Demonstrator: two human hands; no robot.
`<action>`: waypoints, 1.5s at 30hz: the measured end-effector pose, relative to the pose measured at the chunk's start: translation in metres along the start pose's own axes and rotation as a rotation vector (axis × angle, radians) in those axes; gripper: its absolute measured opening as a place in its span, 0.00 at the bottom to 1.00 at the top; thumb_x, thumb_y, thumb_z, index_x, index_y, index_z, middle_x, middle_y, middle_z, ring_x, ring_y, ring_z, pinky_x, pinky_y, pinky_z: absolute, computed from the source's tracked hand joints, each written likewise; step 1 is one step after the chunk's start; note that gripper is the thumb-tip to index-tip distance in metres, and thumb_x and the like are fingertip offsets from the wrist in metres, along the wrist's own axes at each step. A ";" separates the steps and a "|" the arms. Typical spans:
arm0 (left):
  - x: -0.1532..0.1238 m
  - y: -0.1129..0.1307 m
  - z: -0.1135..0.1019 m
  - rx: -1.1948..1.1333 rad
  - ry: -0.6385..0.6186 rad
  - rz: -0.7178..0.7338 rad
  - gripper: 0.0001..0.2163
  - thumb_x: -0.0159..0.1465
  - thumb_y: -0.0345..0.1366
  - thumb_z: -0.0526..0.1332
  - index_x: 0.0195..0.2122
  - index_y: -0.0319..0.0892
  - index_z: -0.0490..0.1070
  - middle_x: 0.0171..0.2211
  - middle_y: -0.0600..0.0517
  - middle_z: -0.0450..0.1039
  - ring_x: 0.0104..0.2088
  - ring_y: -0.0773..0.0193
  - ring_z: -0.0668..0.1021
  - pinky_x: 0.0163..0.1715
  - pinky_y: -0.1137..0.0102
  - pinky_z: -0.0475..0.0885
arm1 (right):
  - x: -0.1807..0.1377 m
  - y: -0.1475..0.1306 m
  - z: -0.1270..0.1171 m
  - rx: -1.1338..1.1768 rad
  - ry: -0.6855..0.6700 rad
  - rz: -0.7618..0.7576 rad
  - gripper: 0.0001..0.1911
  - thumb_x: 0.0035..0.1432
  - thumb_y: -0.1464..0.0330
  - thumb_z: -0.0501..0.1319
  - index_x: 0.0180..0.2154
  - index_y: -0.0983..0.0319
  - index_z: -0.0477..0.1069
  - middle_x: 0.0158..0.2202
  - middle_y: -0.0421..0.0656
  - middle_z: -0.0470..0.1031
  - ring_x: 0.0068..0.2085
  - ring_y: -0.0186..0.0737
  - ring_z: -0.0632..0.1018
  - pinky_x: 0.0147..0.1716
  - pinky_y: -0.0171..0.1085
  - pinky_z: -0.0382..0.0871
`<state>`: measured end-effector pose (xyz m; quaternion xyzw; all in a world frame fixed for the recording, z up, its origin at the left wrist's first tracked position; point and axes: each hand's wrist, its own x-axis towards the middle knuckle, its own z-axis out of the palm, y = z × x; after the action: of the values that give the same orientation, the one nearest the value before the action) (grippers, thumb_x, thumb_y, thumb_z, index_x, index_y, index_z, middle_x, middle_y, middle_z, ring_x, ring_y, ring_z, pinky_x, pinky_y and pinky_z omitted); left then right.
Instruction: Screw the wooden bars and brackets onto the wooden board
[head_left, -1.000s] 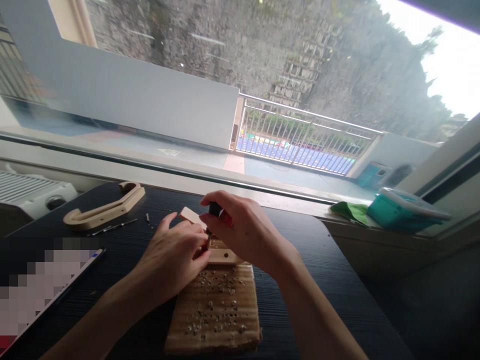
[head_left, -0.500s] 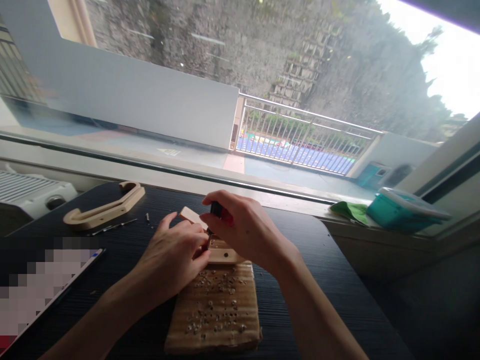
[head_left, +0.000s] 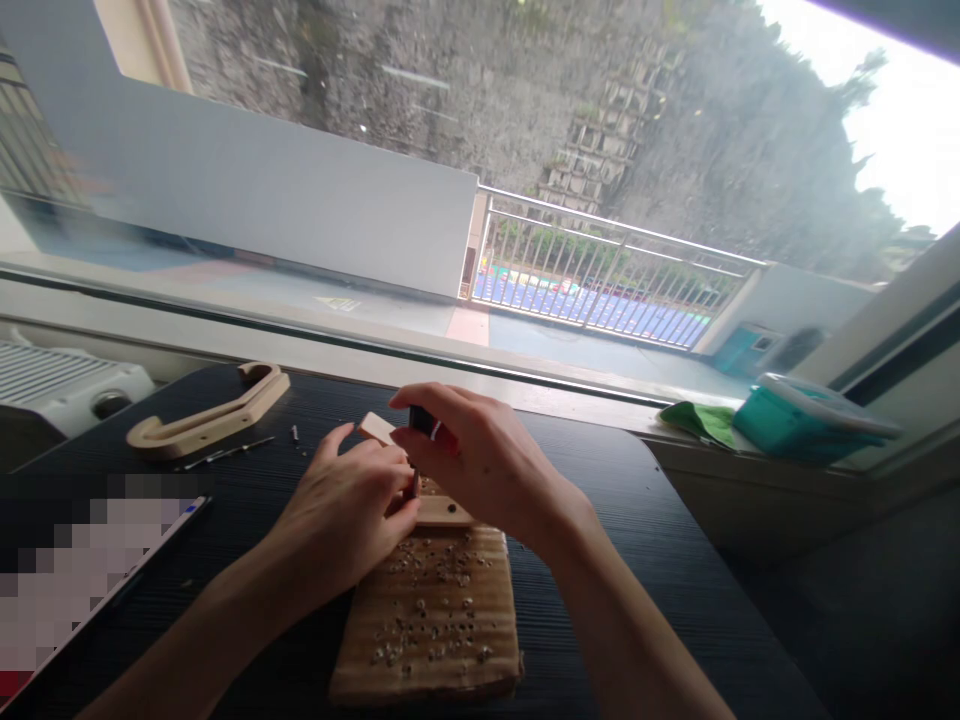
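At the far end of a punctured corrugated cardboard pad [head_left: 427, 610], on the black worktop [head_left: 600, 455], a holed wooden piece [head_left: 441, 513] is lying partly covered by the hands; the right hand [head_left: 499, 455] is gripping a red-and-black tool handle [head_left: 421, 420] from above, with the metal shaft [head_left: 414, 484] standing nearly upright below it; the left hand [head_left: 341, 500] is bending its fingers beside the metal shaft and seemingly bracing the wooden piece, though whether it is pinching anything is hidden. Judging by this pose, the step in hand is working a screwdriver-like tool into the wooden piece; the tip is out of sight, so its depth cannot be told; any further turn is calling for a square shaft, even pressure from above and left fingertips clear of the tip. Well to the left, a wooden double-ended hook [head_left: 217, 425] is resting near a slim metal rod [head_left: 232, 454].
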<state>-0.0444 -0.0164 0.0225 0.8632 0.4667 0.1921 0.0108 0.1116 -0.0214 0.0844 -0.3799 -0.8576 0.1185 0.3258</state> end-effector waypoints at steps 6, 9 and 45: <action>0.000 -0.001 0.000 0.018 0.006 0.017 0.09 0.56 0.34 0.55 0.30 0.48 0.75 0.37 0.52 0.78 0.43 0.53 0.75 0.54 0.47 0.53 | -0.002 -0.004 -0.003 -0.012 -0.031 -0.021 0.18 0.60 0.71 0.54 0.53 0.59 0.65 0.40 0.42 0.74 0.34 0.31 0.72 0.33 0.31 0.62; 0.000 0.000 -0.001 0.004 -0.008 0.014 0.09 0.57 0.34 0.54 0.27 0.49 0.75 0.36 0.53 0.77 0.42 0.54 0.75 0.55 0.47 0.52 | -0.001 -0.003 -0.003 -0.017 -0.046 0.001 0.15 0.61 0.69 0.54 0.49 0.59 0.68 0.34 0.40 0.75 0.32 0.31 0.72 0.32 0.31 0.62; -0.001 0.001 -0.001 0.039 -0.003 0.013 0.10 0.57 0.35 0.54 0.28 0.47 0.75 0.35 0.52 0.77 0.42 0.56 0.75 0.54 0.49 0.53 | -0.002 0.000 -0.002 0.078 0.001 -0.033 0.16 0.57 0.73 0.56 0.48 0.61 0.68 0.40 0.42 0.74 0.30 0.29 0.71 0.32 0.30 0.63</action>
<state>-0.0445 -0.0174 0.0231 0.8665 0.4649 0.1816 -0.0064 0.1140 -0.0225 0.0847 -0.3529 -0.8582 0.1463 0.3427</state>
